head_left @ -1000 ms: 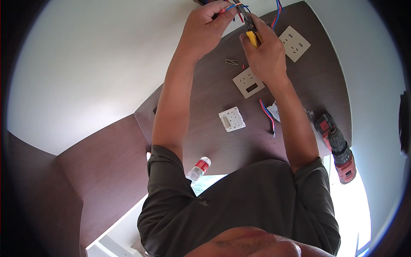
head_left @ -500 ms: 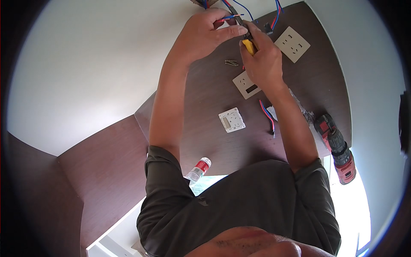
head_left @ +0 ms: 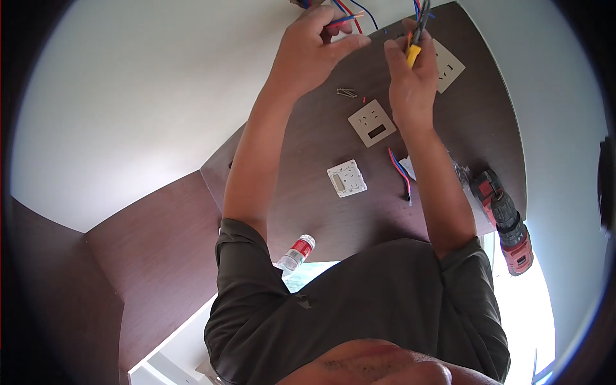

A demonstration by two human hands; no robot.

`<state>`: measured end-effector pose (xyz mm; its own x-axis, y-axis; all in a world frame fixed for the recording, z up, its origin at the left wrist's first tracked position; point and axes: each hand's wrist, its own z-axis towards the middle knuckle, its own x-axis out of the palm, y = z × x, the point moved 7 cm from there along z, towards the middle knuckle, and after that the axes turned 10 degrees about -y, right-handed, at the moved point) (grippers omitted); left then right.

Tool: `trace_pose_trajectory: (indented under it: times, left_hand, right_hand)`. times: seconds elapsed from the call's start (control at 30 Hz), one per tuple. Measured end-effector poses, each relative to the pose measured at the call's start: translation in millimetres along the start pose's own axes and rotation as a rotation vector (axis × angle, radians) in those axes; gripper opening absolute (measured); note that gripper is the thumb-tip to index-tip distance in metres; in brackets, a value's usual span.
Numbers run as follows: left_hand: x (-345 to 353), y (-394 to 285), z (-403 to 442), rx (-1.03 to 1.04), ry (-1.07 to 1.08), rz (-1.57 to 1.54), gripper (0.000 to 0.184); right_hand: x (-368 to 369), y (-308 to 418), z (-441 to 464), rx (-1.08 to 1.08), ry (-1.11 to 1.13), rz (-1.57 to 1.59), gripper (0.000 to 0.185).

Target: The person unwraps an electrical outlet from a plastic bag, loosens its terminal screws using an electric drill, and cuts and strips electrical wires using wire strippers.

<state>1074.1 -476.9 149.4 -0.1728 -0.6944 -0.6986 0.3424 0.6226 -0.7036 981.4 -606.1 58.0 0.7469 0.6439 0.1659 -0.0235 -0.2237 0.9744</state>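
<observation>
At the top, my left hand [head_left: 314,48] pinches blue and red wires [head_left: 343,21], with bare copper showing at one tip. These wires come out near a wall box [head_left: 307,2]. To the right, my right hand [head_left: 412,77] grips pliers [head_left: 416,51] with yellow handles, their dark jaws pointing up beside another bundle of blue and red wires. A large socket plate [head_left: 449,67] lies partly behind my right hand. Below the hands are a second socket plate [head_left: 372,123] and a white socket module [head_left: 347,178].
Several screws [head_left: 346,93] lie on the dark desk [head_left: 301,186]. Cut wire pieces [head_left: 400,173] rest beside clear plastic under my right forearm. A red and black drill [head_left: 507,221] is at the right edge. A bottle [head_left: 297,253] with a red label lies at the near edge.
My right hand has moved right with the pliers, away from the wires in my left hand. More of the middle socket plate shows.
</observation>
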Motion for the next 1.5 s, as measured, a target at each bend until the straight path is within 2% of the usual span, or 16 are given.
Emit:
trace_pose_trajectory:
  times: [0.13, 0.2, 0.23, 0.3, 0.43, 0.5, 0.53, 0.6, 0.73, 0.8, 0.9, 1.03, 1.1, 1.33, 1.4, 1.5]
  left_hand:
    - [-5, -11, 12, 0.097, -0.067, 0.127, 0.019]
    - [-1, -17, 19, 0.184, 0.016, 0.212, 0.033]
    - [1, -18, 20, 0.186, 0.018, 0.213, 0.033]
    - [2, -21, 22, 0.2, -0.028, 0.223, 0.034]
    - [6, -12, 25, 0.077, 0.052, 0.322, 0.034]
    - [7, -22, 24, 0.357, 0.015, 0.303, 0.032]
    - [5, -24, 23, 0.352, 0.016, 0.304, 0.032]
    - [4, -19, 25, 0.106, 0.128, 0.213, 0.031]
    - [1, -21, 25, 0.101, 0.063, 0.214, 0.031]
    - [-2, -19, 23, -0.075, 0.048, 0.104, 0.032]
    - [-3, -8, 25, -0.128, -0.057, 0.097, 0.033]
    - [-3, -6, 26, -0.177, -0.012, 0.124, 0.031]
    - [-3, -7, 24, -0.296, 0.032, 0.064, 0.028]
    - [-4, -7, 24, -0.269, -0.012, 0.018, 0.024]
    - [-3, -6, 24, -0.244, 0.004, 0.011, 0.024]
    - [-2, -5, 24, -0.256, 0.01, 0.016, 0.023]
  right_hand:
    - [7, 3, 16, -0.06, -0.056, 0.08, 0.046]
    - [20, 6, 18, -0.002, 0.001, 0.08, 0.048]
    - [20, 7, 20, -0.002, -0.002, 0.081, 0.048]
    - [26, 18, 23, -0.195, 0.054, -0.176, 0.051]
    - [27, 18, 18, -0.119, 0.074, -0.147, 0.045]
    - [26, 33, 11, -0.36, 0.063, -0.244, 0.043]
    - [27, 33, 10, -0.356, 0.066, -0.244, 0.043]
    - [27, 30, 15, -0.188, 0.08, 0.062, 0.042]
    - [24, 27, 21, -0.079, 0.116, 0.095, 0.042]
    - [17, 28, 18, -0.264, 0.069, -0.097, 0.047]
    - [11, 16, 8, -0.431, 0.047, -0.299, 0.05]
    - [12, 8, 1, -0.422, 0.093, -0.362, 0.055]
    - [18, 15, 0, -0.514, 0.105, -0.454, 0.055]
    - [19, 35, 1, -0.584, 0.087, -0.492, 0.06]
    - [24, 36, 1, -0.542, 0.204, -0.609, 0.052]
    - [23, 34, 0, -0.565, 0.224, -0.525, 0.056]
